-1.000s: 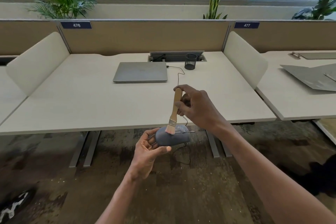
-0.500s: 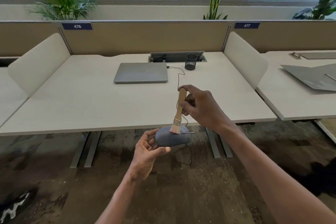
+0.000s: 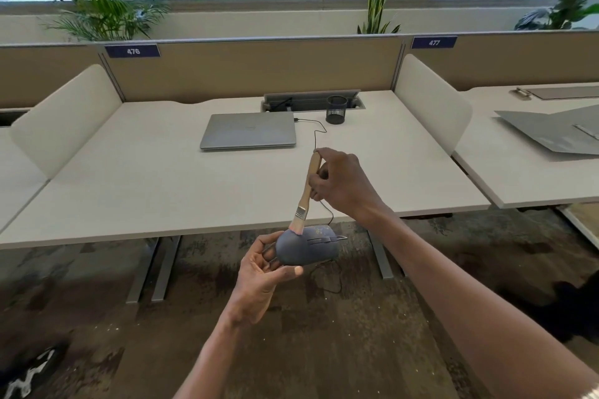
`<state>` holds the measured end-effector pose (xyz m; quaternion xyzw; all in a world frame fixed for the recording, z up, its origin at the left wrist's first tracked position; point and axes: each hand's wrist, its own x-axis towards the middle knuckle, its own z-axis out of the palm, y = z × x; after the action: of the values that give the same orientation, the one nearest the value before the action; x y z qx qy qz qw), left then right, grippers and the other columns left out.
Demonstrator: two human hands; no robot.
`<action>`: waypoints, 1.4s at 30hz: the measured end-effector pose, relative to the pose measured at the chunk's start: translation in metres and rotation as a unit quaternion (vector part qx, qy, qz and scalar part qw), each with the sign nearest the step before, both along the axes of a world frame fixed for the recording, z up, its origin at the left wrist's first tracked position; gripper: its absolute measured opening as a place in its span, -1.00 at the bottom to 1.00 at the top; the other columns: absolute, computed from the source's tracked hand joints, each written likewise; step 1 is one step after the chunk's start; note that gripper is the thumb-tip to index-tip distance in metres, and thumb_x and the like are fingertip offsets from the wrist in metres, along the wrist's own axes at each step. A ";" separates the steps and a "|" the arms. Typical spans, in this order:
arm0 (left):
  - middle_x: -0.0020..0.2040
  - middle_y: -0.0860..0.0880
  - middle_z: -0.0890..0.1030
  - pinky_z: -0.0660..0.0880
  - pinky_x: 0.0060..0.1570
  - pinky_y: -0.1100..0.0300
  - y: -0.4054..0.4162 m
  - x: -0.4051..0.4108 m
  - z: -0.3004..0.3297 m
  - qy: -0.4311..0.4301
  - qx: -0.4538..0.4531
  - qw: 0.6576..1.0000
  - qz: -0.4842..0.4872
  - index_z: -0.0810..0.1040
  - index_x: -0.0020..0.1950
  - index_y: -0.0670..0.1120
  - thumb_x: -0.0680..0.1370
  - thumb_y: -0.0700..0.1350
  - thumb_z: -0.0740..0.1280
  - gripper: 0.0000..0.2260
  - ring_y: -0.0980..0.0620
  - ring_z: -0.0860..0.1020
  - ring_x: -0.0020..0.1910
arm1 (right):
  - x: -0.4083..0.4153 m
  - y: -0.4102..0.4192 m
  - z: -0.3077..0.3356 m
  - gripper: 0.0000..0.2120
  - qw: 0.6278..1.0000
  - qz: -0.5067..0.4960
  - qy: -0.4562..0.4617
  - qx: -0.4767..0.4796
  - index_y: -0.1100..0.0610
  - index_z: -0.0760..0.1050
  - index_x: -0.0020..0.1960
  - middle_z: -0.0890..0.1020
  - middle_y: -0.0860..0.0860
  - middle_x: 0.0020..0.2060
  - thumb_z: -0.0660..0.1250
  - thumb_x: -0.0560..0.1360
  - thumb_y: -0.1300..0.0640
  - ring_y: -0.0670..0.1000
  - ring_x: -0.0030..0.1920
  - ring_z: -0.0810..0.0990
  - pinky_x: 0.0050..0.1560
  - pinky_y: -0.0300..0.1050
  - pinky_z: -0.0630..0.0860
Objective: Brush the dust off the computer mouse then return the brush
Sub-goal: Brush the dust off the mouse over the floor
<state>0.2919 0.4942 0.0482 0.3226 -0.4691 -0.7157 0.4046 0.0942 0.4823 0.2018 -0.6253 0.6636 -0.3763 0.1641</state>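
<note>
Mesh cup (image 3: 336,109) on desk (image 3: 162,185), contents unclear

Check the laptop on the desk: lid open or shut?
Shut. The laptop lies flat on the desk, lid down, no screen or keys showing.

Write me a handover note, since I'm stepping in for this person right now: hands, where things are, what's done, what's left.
Left hand: holds the computer mouse in the air, in front of the desk edge, over the floor.
Right hand: grips the brush by its wooden handle, bristles touching the mouse's rear top.
Done: brushing is under way.
Left: pale specks show near the mouse's buttons; brush those off, then return the brush. The mouse's cable runs to the closed laptop.
</note>
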 end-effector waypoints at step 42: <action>0.18 -0.13 0.68 0.65 -0.01 0.21 -0.004 0.015 -0.009 0.035 0.049 0.998 0.016 0.45 0.38 -0.11 0.26 -0.40 0.56 -0.29 -0.08 0.68 0.15 | -0.027 0.009 -0.021 -0.68 0.999 -0.014 0.016 -0.034 0.15 0.47 0.30 0.68 0.15 -0.23 0.31 0.56 0.32 0.14 -0.25 0.70 -0.09 0.14 0.67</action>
<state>0.3065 0.4905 0.0394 0.3240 -0.4141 -0.7419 0.4162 0.0674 0.4910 0.1812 -0.6270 0.6619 -0.3909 0.1264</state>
